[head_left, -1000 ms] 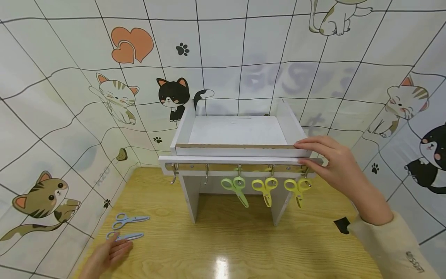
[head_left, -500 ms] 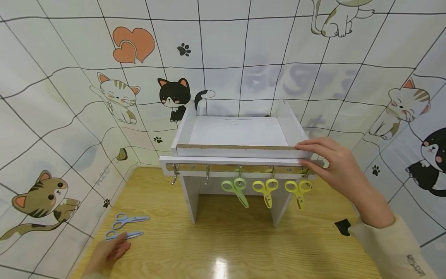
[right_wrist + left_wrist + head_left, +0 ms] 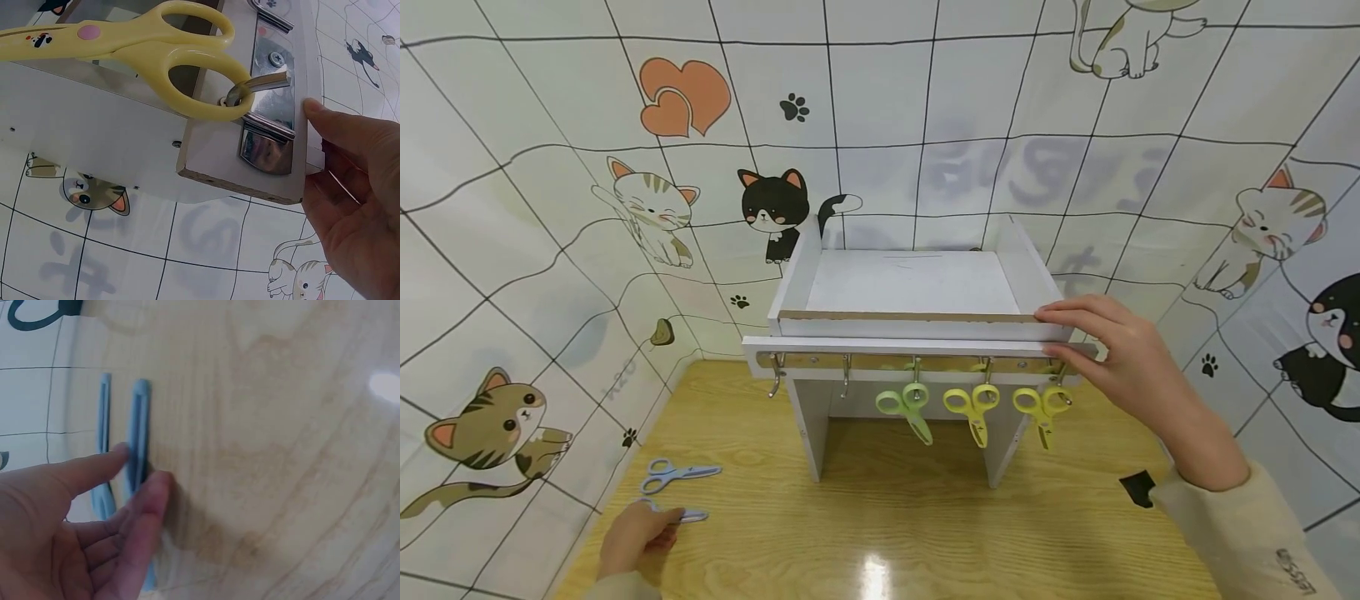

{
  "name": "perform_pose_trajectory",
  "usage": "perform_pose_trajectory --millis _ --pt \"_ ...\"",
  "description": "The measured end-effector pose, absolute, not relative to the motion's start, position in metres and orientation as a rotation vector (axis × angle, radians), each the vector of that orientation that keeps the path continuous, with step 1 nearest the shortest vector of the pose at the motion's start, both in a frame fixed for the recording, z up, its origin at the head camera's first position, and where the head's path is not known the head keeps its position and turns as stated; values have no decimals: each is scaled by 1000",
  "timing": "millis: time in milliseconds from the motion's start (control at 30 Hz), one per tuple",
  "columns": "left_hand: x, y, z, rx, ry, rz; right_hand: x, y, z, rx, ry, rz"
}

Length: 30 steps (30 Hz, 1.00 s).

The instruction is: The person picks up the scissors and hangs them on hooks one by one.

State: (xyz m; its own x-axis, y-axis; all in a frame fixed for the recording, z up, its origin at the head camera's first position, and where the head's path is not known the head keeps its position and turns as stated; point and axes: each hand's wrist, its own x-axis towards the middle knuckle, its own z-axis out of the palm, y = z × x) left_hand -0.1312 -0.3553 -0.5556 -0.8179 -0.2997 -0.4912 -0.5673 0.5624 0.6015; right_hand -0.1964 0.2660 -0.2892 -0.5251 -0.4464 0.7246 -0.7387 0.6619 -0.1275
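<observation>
At the lower left of the head view, my left hand (image 3: 636, 533) is over the nearer pair of blue scissors (image 3: 694, 516) lying on the table, hiding its handles. The left wrist view shows thumb and fingers pinching those scissors (image 3: 139, 419) from both sides. Just beyond lies a second blue pair of scissors (image 3: 688, 472). My right hand (image 3: 1120, 350) grips the right end of a white hook rack (image 3: 865, 343), thumb low at the front, fingers on top. Green scissors (image 3: 917, 417), yellow scissors (image 3: 976, 421) and another yellow pair of scissors (image 3: 1043, 421) hang from its hooks.
Two metal hooks (image 3: 775, 379) are at the rack's left end. A shallow white tray (image 3: 913, 283) forms its top, and side panels (image 3: 808, 429) stand on the wooden table (image 3: 865, 517). A cat-print sheet (image 3: 880, 108) encloses the back and sides. Black patch (image 3: 1138, 488) at right.
My left hand has turned over the nearer blue scissors and its fingers have closed onto them, covering the handles. The right hand keeps its hold on the rack.
</observation>
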Motion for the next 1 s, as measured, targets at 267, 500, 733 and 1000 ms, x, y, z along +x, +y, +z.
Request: perform_pose_trajectory --millis 267,500,733,1000 --pt "-125 -352 -553 -596 2605 854 -195 264 -288 896 -2218 545" --pt "-129 -347 -566 -721 2629 632 -195 264 -288 895 -2219 534" --pt "-131 -344 -567 -768 2596 538 -195 263 -288 904 -2217 545" --pt "-115 -344 -555 -748 2571 800 -195 264 -287 889 -2225 525"
